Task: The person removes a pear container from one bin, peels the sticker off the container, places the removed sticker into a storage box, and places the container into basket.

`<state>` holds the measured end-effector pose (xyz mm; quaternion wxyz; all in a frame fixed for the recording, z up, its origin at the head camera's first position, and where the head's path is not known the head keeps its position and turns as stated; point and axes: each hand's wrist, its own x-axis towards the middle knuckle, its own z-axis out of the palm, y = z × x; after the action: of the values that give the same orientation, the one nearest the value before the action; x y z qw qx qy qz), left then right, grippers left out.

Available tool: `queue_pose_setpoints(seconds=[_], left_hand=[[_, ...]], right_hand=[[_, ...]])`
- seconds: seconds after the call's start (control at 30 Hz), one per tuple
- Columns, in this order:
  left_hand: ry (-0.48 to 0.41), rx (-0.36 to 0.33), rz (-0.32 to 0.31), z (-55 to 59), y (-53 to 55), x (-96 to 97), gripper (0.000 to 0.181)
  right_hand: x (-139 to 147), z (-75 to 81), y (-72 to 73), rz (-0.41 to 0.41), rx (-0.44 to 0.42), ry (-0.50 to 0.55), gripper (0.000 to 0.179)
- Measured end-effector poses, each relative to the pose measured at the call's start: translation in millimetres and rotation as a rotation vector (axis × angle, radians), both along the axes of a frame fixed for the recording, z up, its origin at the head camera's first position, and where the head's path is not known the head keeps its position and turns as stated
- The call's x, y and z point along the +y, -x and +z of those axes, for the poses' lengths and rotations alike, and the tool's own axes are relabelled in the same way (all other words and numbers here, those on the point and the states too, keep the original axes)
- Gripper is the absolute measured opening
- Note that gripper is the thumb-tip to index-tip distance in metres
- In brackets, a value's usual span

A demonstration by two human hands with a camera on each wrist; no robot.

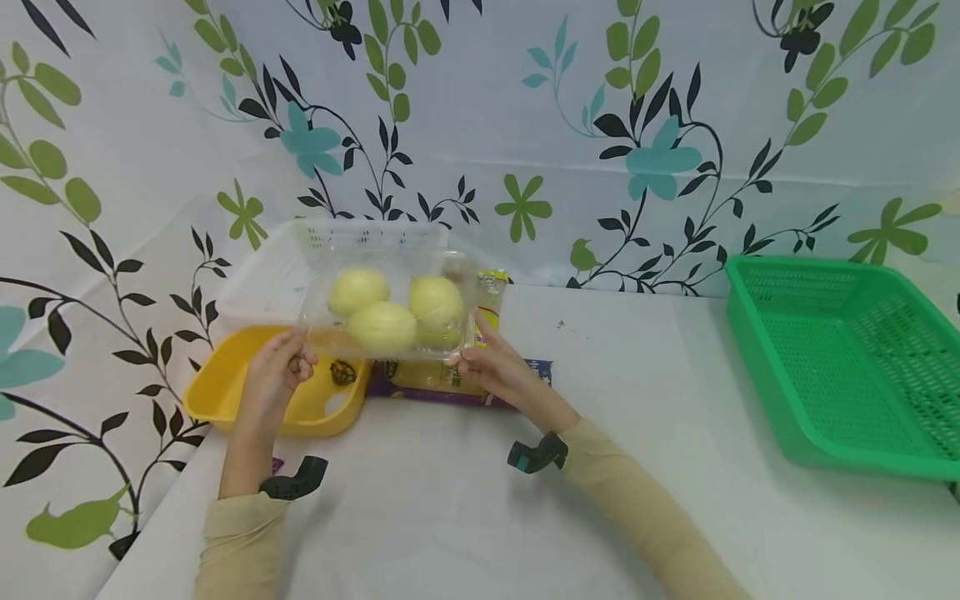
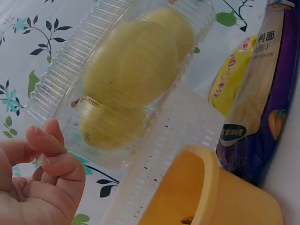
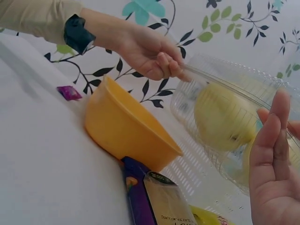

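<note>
A clear plastic box (image 1: 397,275) with several pale yellow pears (image 1: 382,327) inside is held up above the back of the table. My left hand (image 1: 279,375) pinches its near left corner between thumb and fingers. At the opposite near corner, my right hand (image 1: 498,367) grips the edge. The left wrist view shows a short stem on one pear (image 2: 115,124) and ridged sides on the box. Below the box stands a yellow basin (image 1: 258,400) with a small dark item (image 1: 342,372) in it. The right wrist view has both hands on the lidded box's rim.
Behind the basin stands a white perforated basket (image 1: 262,275). A purple noodle packet (image 1: 442,386) and a yellow packet (image 1: 491,296) lie under and beside the box. A green basket (image 1: 802,417) is at the far right. A small purple wrapper (image 3: 69,93) lies near the basin.
</note>
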<state>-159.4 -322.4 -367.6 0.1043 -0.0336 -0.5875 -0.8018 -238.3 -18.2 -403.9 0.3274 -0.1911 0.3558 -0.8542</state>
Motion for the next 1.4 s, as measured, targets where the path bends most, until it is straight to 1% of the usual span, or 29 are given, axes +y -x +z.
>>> queue_pose_setpoints(seconds=[0.17, 0.33, 0.4, 0.5, 0.63, 0.67, 0.8, 0.93, 1.07, 1.17, 1.27, 1.33, 1.4], left_hand=[[-0.106, 0.011, -0.033, -2.7, 5.8, -8.1, 0.019], [-0.155, 0.036, -0.052, -2.0, 11.6, -17.7, 0.019], [-0.151, 0.04, -0.05, -0.8, 13.5, -20.7, 0.018], [-0.144, 0.029, -0.051, 0.3, 15.8, -24.4, 0.016], [-0.083, 0.012, -0.036, 5.3, 20.9, -27.9, 0.014], [-0.064, 0.007, -0.029, 6.9, 22.6, -28.8, 0.015], [-0.036, -0.037, -0.005, 13.1, 29.6, -34.0, 0.017], [-0.049, -0.092, -0.004, 17.6, 36.3, -39.7, 0.017], [-0.051, -0.108, -0.007, 22.8, 42.3, -45.3, 0.016], [-0.05, -0.118, 0.006, 25.2, 45.0, -50.1, 0.017], [-0.067, -0.139, 0.002, 25.2, 49.6, -52.8, 0.018], [-0.062, -0.156, -0.003, 24.5, 53.4, -53.0, 0.018], [-0.054, -0.168, -0.004, 24.2, 56.8, -52.5, 0.019]], right_hand=[[-7.0, 4.3, 3.5, -0.018, 0.004, -0.032, 0.073], [-17.8, 8.0, 6.2, -0.037, -0.011, -0.036, 0.073], [-21.3, 7.7, 6.8, -0.058, -0.017, -0.04, 0.075], [-24.9, 5.6, 8.1, -0.066, 0.018, -0.05, 0.077], [-27.5, 3.9, 10.6, -0.054, 0.046, -0.031, 0.076], [-28.3, 4.5, 11.2, -0.054, 0.038, -0.026, 0.075], [-33.0, 9.3, 13.7, -0.05, 0.039, 0.006, 0.074], [-40.0, 15.6, 17.7, -0.054, 0.045, 0.016, 0.074], [-46.6, 22.4, 23.6, -0.061, 0.024, 0.024, 0.074], [-50.8, 27.3, 28.4, -0.059, 0.025, -0.01, 0.074], [-52.4, 30.8, 33.8, -0.083, 0.045, -0.081, 0.073], [-52.4, 32.6, 37.7, -0.1, 0.048, -0.111, 0.073], [-52.7, 33.9, 42.1, -0.101, 0.049, -0.111, 0.074]])
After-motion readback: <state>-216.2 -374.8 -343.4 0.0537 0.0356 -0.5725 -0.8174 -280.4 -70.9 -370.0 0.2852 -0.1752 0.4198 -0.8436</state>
